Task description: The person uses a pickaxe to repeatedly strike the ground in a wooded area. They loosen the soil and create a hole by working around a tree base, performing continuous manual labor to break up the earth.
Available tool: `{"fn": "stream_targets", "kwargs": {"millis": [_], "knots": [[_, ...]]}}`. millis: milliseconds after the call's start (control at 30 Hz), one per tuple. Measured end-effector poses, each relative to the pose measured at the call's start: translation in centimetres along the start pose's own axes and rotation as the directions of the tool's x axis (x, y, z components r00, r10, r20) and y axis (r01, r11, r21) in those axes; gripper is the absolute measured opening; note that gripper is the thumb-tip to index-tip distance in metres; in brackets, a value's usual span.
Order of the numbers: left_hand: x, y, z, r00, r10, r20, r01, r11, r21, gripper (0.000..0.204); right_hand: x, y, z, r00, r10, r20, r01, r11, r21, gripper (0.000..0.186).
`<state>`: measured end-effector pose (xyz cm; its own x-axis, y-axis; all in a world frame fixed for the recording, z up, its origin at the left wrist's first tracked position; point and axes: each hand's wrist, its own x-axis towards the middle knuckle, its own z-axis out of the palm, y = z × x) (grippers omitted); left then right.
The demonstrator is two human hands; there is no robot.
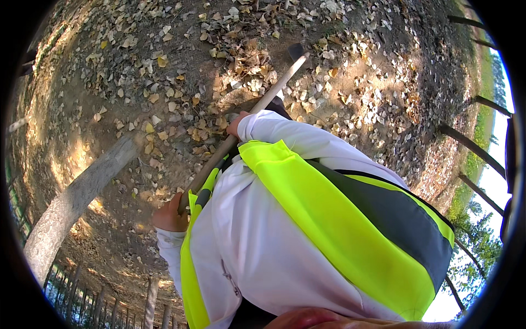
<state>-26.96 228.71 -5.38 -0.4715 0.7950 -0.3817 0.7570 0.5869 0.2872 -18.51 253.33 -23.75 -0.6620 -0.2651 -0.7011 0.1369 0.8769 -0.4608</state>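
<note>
"Hoe point(276, 88), held slantwise before the torso, over leaf-strewn ground. Which parts are visible?"

"A long, pale, straight shaft point(220, 152) and a dark, flat blade point(296, 51) at the far end, top centre. The shaft's tip pokes slightly past the blade. Whether the blade touches the ground: cannot tell."

"State of the hands?"

"Right hand point(238, 125): wrapped round the middle of the shaft, partly hidden by its own sleeve. Left hand point(170, 214): curled about the near end, at lower left. Both narrow, well apart, nothing else in them."

"Handling estimate?"

"Shaft looks like wood: stiff, probably not fragile. Surface looks dry, so slipping seems unlikely. Blade is presumably metal, so weight should sit toward the far end; the near end should feel light."

"Best place to take hold?"

"Judgement: as now, one hand at mid-shaft to carry the weight, one near the end to steer. Keep fingers off the blade."

"Surroundings, moving outward?"

"Dry leaves point(253, 68) about the blade, on brown ground point(194, 94). White sleeve point(312, 134) and yellow-and-grey vest point(307, 197) just beside the shaft. Thick tree trunk point(82, 200) to the left; thinner trunks point(150, 302) beyond, lower left."
</note>
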Motion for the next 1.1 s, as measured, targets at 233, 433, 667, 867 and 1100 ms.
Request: {"fn": "stream_targets", "kwargs": {"millis": [233, 433, 667, 867, 1100], "knots": [[6.7, 1.9, 3.6, 0.967, 0.253, -0.001, -0.253, 0.967, 0.014, 0.041, -4.3, 8.6, -1.4, 0.932, 0.258, -0.255, -0.269, 0.963, -0.010, 0.026], [7.8, 2.7, 5.2, 0.943, 0.320, 0.091, -0.325, 0.945, 0.045, 0.042, -4.0, 10.7, 0.5, 0.930, 0.308, -0.199, -0.315, 0.949, -0.006, 0.027], [1.3, 1.5, -0.9, 0.971, 0.146, 0.192, -0.188, 0.957, 0.222, 0.047, 0.9, 1.2, 4.8, 0.990, 0.141, 0.003, -0.139, 0.977, 0.163, 0.023], [2.2, 1.0, -1.0, 0.982, 0.165, 0.090, -0.173, 0.981, 0.089, 0.036, 0.4, 0.5, 4.4, 0.992, 0.107, 0.074, -0.122, 0.960, 0.251, 0.029], [5.8, 2.0, 2.7, 0.972, 0.166, 0.164, -0.126, 0.966, -0.226, 0.031, -3.3, 5.9, 5.4, 0.934, 0.322, 0.154, -0.344, 0.928, 0.145, 0.025]]}}
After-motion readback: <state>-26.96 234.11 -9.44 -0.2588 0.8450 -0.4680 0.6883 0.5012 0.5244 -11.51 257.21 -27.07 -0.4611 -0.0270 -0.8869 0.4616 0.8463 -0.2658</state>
